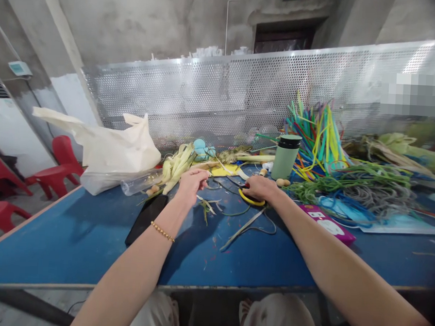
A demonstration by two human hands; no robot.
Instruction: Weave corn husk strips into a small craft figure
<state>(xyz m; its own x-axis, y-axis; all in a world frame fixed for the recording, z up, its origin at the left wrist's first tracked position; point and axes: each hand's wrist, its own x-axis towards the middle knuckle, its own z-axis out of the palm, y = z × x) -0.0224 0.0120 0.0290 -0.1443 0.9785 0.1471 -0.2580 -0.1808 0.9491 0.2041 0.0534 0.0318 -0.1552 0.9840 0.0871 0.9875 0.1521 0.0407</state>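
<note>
Nearby, lidded tumbler (285, 159), contents hidden; right grip (262, 188) round scissors (252, 200), left grip (192, 183) tight on pale strip (210, 174).

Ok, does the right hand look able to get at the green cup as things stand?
Probably yes: the green cup stands upright just beyond the right hand, and the small brown balls at its foot look too low to block it. The hand would likely have to release the yellow handle first.
</note>
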